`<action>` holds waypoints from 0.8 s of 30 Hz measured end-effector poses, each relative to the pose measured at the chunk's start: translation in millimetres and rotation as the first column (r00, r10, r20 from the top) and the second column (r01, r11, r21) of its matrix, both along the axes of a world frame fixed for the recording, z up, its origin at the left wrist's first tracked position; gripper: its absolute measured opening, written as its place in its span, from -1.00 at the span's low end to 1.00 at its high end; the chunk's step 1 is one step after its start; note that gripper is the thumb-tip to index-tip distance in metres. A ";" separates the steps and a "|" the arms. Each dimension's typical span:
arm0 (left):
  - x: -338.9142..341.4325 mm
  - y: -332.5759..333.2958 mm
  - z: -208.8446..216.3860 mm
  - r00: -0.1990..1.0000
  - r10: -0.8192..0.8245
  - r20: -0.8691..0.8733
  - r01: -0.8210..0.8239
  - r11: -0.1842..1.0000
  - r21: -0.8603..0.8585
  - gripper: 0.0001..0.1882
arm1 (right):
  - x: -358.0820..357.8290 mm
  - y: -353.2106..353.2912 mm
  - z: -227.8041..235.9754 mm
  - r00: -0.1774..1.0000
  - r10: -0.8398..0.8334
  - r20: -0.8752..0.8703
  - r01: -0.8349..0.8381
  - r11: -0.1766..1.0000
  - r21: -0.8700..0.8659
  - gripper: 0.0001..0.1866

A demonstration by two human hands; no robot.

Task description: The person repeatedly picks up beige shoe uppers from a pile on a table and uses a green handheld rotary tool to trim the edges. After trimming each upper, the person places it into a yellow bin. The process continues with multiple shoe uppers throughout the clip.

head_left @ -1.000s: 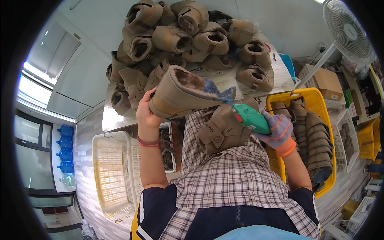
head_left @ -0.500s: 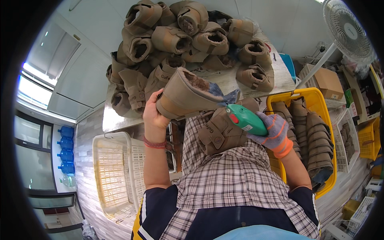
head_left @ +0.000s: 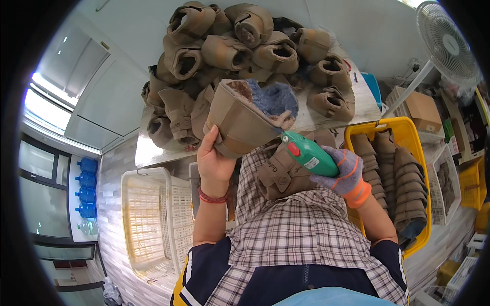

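Observation:
My bare left hand (head_left: 215,166) grips a brown boot upper (head_left: 236,125) by its lower left side, in front of my chest. The upper's opening faces up, and blue and brown fleece lining (head_left: 275,101) shows inside it. My gloved right hand (head_left: 347,176) is wrapped around a green handheld electric cutter (head_left: 312,155) with a red button. The cutter's tip meets or nearly touches the upper's right edge, by a loose strip of lining. Another brown upper (head_left: 282,178) lies on my lap, over the checked apron, partly behind the cutter.
More uppers (head_left: 224,52) are heaped on the worktable (head_left: 149,153) ahead. On my right stands a yellow crate (head_left: 425,188) with stacked uppers. A white basket (head_left: 145,222) is on the floor at left. A fan (head_left: 449,45) stands at far right.
My left hand has moved slightly right and down and turned the upper, so more blue lining shows. The cutter has shifted slightly left and stays by the upper's edge.

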State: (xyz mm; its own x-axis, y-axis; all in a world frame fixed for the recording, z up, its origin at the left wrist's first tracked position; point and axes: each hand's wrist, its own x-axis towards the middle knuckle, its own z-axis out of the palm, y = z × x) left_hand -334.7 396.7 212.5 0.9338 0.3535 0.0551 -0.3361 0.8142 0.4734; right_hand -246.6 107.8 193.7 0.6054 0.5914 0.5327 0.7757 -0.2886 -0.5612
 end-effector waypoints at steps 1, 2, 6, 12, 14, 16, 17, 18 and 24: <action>-0.9 -3.7 0.8 1.000 0.011 0.028 -0.011 1.000 0.023 -0.57 | -0.1 1.6 0.4 1.000 0.003 -0.028 -0.004 1.000 -0.013 -0.32; -2.1 -7.0 1.5 0.998 0.020 0.055 -0.023 0.999 0.045 -0.57 | -0.4 3.2 0.9 0.998 0.006 -0.055 -0.008 1.000 -0.026 -0.33; -8.9 -17.1 -0.4 0.995 0.075 0.070 -0.089 0.972 0.218 -0.58 | -1.4 7.6 2.8 0.979 0.050 -0.200 -0.049 0.999 0.010 -0.35; -15.6 -27.2 -21.4 0.991 0.090 0.100 -0.122 0.912 0.392 -0.61 | -6.7 16.1 15.6 0.935 0.100 -0.341 -0.067 0.992 0.109 -0.41; -15.7 -29.2 -28.2 0.990 0.097 0.104 -0.136 0.868 0.478 -0.62 | -8.0 17.0 18.8 0.917 0.096 -0.388 -0.057 0.992 0.111 -0.41; -15.5 -31.7 -35.0 0.988 0.125 0.087 -0.152 0.803 0.576 -0.64 | -7.6 17.6 14.1 0.932 0.088 -0.353 -0.041 0.989 0.140 -0.40; -15.6 -32.8 -37.9 0.987 0.140 0.080 -0.159 0.766 0.623 -0.66 | -7.5 17.7 11.6 0.939 0.084 -0.334 -0.034 0.987 0.155 -0.40; -15.8 -33.9 -40.6 0.985 0.161 0.064 -0.161 0.710 0.685 -0.67 | -7.5 17.3 10.3 0.928 0.079 -0.364 -0.023 0.988 0.155 -0.39; -13.4 -34.5 -46.9 0.935 0.302 0.187 -0.198 0.005 0.980 -0.73 | -9.5 13.6 1.9 0.865 0.021 -0.502 0.065 0.986 0.153 -0.33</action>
